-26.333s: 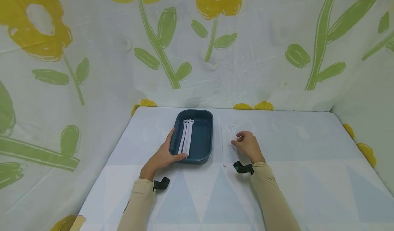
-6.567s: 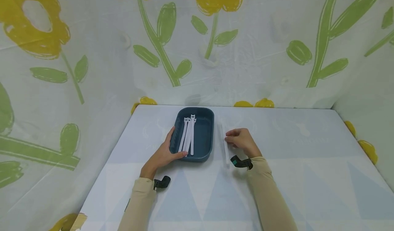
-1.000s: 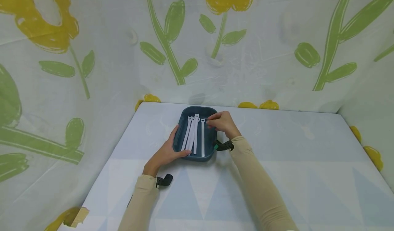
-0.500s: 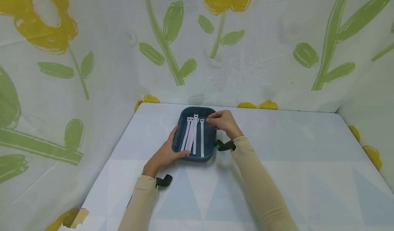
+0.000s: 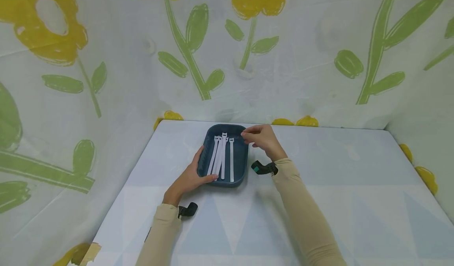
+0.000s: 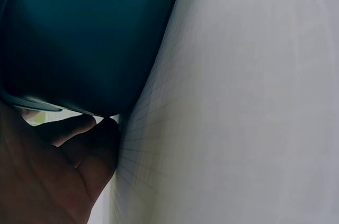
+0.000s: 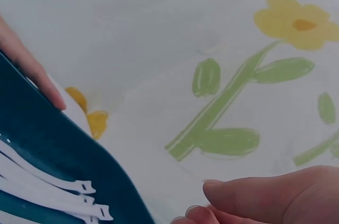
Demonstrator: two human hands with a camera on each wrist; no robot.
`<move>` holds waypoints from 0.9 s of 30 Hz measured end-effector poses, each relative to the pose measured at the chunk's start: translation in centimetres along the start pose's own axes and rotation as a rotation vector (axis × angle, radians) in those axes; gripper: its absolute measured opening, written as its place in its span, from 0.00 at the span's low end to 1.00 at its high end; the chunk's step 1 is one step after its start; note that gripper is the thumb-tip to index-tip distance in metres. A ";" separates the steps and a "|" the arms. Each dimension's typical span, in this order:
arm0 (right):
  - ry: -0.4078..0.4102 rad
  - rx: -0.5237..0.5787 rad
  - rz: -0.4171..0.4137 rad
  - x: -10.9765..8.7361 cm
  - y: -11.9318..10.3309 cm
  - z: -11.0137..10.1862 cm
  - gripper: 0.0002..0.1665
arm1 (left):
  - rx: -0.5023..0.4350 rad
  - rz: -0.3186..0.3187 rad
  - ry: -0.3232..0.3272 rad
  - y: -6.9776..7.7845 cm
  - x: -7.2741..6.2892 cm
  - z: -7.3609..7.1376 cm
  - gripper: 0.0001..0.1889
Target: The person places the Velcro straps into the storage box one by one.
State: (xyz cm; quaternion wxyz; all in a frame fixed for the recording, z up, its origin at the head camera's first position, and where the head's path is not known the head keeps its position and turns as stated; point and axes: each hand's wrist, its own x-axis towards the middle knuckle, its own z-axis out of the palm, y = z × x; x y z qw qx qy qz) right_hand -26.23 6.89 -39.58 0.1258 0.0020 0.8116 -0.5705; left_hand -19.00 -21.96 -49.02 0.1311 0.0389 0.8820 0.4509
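A dark teal tray [image 5: 239, 167] stands on the table, and my left hand [image 5: 188, 178] grips its left side, thumb over the near rim and fingers along the outer wall. In the left wrist view, those fingers [image 6: 98, 155] reach beside the tray's wall. Several white cable ties with slotted heads lie lengthwise in the tray. Most overlap in a bundle [image 5: 219, 155] on the left; a single cable tie [image 5: 232, 159] lies apart to their right. Just above the tray's far right rim hovers my right hand [image 5: 264, 140], fingers loosely bent, with no cable tie visible in them.
The pale table [image 5: 319, 211] has a blue and white triangle pattern. White curtains with yellow flowers [image 5: 259, 2] enclose its back and sides. Each wrist wears a small black camera [image 5: 264, 167].
Cable ties that lay on the table right of the tray earlier are gone from there; the tray holds more. Lately my right hand has drawn slightly right, away from the single tie. My left hand stays.
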 end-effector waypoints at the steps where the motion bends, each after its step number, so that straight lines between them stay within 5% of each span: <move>1: 0.003 0.005 -0.006 -0.1 0.0 -0.2 0.18 | 0.002 0.000 0.001 0.0 0.0 0.0 0.64; 27: 0.201 -0.023 -0.206 -5.0 0.9 -6.3 0.23 | 0.125 -0.060 -0.034 -0.4 -0.9 -1.8 0.66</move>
